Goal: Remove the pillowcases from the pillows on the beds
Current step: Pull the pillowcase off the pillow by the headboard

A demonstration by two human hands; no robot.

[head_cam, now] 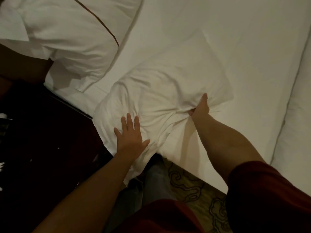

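Note:
A white pillow in a creased white pillowcase (151, 98) lies at the near edge of the bed (235, 39). My left hand (130, 135) presses flat on its near left end, fingers spread and straight. My right hand (201, 108) grips a bunch of the pillowcase cloth at the right side, and folds radiate from the grip. A second white pillow with a thin brown piping line (72, 34) lies at the upper left, apart from both hands.
A dark wooden nightstand (42, 140) stands left of the bed. Patterned carpet (193, 185) shows below the bed edge. A folded white duvet (296, 115) runs along the right side. My red sleeves and jeans fill the bottom.

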